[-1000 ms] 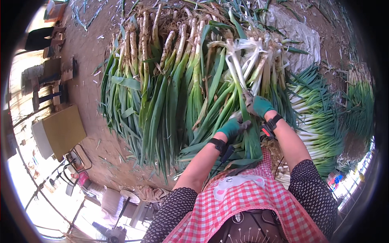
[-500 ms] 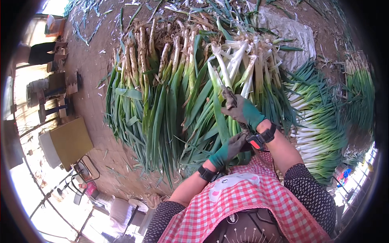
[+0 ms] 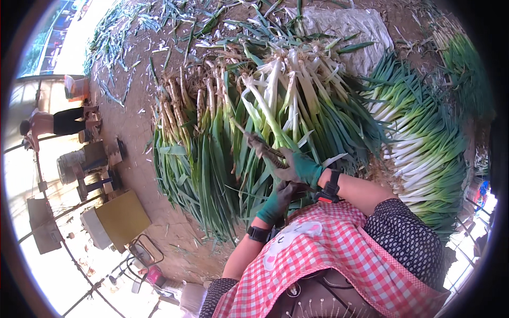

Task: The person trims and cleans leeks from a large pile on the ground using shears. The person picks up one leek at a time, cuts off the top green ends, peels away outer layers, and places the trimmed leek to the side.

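My right hand (image 3: 299, 168), in a teal and grey glove, is closed around a thick green onion (image 3: 271, 117), its white root end slanting up and away to the left. A slim, brownish, pointed piece (image 3: 257, 144) sticks out by the fingers; I cannot tell what it is. My left hand (image 3: 277, 202), in a matching glove, is closed just below and left of the right, where the leaves run; its fingertips are partly hidden. Under and beyond both hands spreads a heap of untrimmed green onions (image 3: 204, 159), roots pointing away from me.
On the right lies a long row of cleaned green onions (image 3: 416, 159), white stems showing. Farther back are another bundle (image 3: 461, 63) and a pale plastic sheet (image 3: 344, 34). Leaf scraps litter the soil. At left stand a tan box (image 3: 116, 220), a metal-framed cart (image 3: 140, 259) and a person (image 3: 61, 123).
The view has turned, shifting the surroundings. My hands are closer together, and the green onion in my right hand now leans more to the left.
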Demonstrator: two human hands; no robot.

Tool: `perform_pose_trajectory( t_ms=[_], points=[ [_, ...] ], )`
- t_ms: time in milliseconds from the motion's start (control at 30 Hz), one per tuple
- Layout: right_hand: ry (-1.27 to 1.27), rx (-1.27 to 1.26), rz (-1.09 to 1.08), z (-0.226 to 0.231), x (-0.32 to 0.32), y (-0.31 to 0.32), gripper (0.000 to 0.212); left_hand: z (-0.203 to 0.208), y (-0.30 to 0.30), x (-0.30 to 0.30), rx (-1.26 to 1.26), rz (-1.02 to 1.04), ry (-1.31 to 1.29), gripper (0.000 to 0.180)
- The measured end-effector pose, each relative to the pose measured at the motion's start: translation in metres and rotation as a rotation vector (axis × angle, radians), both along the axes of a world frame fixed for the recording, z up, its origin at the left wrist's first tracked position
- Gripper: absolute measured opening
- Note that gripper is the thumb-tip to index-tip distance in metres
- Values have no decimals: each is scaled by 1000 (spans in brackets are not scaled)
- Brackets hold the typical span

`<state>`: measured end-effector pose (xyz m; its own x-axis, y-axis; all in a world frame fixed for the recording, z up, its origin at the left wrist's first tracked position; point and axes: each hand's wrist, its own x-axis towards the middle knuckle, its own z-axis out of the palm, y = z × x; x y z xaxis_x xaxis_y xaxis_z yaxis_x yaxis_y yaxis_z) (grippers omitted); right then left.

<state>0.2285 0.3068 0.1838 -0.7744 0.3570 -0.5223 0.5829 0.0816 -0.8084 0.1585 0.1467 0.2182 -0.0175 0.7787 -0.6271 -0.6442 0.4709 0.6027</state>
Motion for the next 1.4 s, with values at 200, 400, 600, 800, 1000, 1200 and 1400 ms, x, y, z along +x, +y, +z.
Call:
perform_pose_trajectory(
  t_ms=[200, 400, 600, 800, 1000, 1200, 1400],
  points=[
    [-107, -51, -183, -66, -3, 8, 45, 9, -21, 7, -149, -24, 102, 50],
    [-247, 80, -128, -138, -57, 49, 40, -25, -115, -11, -422, 135, 338, 44],
    [-226, 248, -88, -167, -84, 93, 52, -49, -202, -3, -568, 124, 354, 42],
    [-276, 237, -35, -160, -124, 108, 52, -54, -229, 6, -631, 85, 319, 43],
    [-263, 332, -100, -188, -108, 128, 56, -63, -213, 4, -597, 37, 305, 45],
    [-289, 318, -51, -173, -123, 95, 46, -69, -231, -4, -631, 77, 288, 46],
    [-296, 382, -85, -197, -117, 106, 51, -74, -225, -10, -614, 25, 269, 46]
  ],
)
